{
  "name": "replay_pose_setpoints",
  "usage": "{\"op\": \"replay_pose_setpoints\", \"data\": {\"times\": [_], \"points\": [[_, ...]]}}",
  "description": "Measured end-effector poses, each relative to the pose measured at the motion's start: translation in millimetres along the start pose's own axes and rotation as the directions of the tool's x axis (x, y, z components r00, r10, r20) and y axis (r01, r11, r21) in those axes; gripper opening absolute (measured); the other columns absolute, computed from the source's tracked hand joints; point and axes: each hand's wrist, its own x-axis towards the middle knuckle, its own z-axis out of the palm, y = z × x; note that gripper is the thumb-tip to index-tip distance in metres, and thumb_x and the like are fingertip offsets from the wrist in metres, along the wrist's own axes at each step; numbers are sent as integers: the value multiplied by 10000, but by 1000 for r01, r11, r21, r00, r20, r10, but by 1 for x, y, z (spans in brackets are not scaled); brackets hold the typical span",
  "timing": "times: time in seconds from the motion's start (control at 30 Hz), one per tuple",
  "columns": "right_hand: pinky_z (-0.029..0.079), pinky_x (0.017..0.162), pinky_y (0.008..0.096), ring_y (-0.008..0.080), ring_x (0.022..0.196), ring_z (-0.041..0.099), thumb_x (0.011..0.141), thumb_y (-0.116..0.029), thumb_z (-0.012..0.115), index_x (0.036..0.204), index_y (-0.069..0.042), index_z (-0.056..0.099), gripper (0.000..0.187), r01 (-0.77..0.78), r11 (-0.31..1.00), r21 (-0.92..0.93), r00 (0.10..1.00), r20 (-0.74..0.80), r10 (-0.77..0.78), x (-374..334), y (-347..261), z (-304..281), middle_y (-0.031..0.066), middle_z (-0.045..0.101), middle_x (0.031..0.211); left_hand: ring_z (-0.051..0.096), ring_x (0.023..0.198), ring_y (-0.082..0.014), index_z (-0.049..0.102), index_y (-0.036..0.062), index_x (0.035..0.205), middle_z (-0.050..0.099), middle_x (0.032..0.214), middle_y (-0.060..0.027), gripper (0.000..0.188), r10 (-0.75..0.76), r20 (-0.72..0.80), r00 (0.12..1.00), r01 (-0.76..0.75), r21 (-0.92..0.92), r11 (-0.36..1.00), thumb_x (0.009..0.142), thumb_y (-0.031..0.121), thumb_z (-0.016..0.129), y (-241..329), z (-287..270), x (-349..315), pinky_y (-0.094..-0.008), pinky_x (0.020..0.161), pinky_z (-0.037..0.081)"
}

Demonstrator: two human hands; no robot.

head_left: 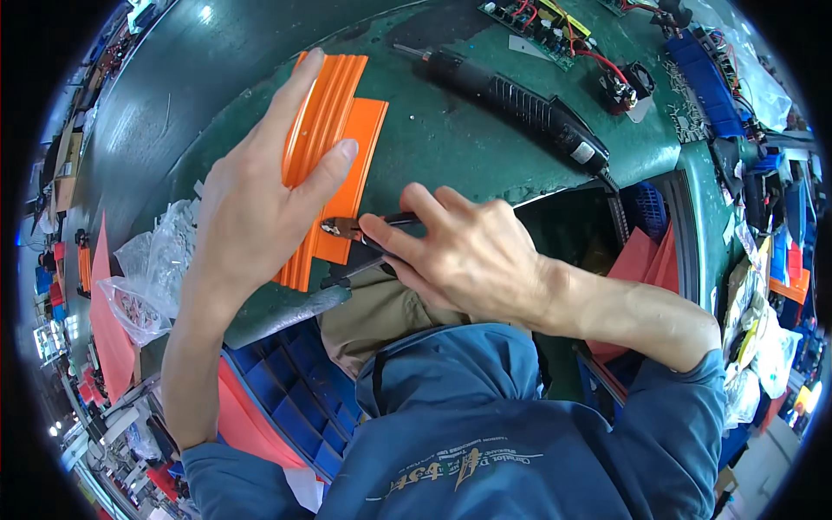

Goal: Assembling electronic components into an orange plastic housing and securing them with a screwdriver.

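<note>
A worker's right hand [464,251] is gripping the dark handles of small cutting pliers [360,234], its fingers curled tight around them, while the tool's jaws are meeting the right edge of a ribbed orange plastic piece [334,130] lying at the near edge of a green workbench [451,139]. The left hand [251,208] is pressing flat on that orange piece, fingers spread and extended rather than clenched, covering much of its lower half and hiding where its left edge lies. Just beyond the hands, a black electric screwdriver [511,95] is lying diagonally across the bench, its cord trailing toward the right. Farther back, a green circuit board [542,26] with red and yellow wires is resting near the bench's far edge, next to a small black component [624,87]. Left of the worker's left forearm, clear plastic bags [152,269] of small parts are piling up, while a blue compartment tray [299,390] is sitting below the bench edge, partly blocked from view by the worker's blue hooded jacket [503,433].
</note>
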Motion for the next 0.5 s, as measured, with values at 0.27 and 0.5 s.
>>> {"op": "replay_pose_setpoints", "data": {"times": [0.27,0.5], "points": [[532,487,352,207,744,660,880,-231,766,1253,-165,710,383,-87,995,-56,992,-95,81,7,5,-11,69,570,955,441,1505,-336,356,35,1624,441,1636,-201,681,-137,140,981,147,-69,987,1047,269,631,9,-11,9,-406,1218,356],[550,519,381,240,763,671,905,-268,749,1271,-163,692,385,-49,999,8,996,-72,49,4,12,-11,81,572,959,637,1266,-421,411,89,1605,596,1473,-230,708,-53,18,998,53,14,999,1008,370,669,-1,0,8,-441,1015,527]]}}
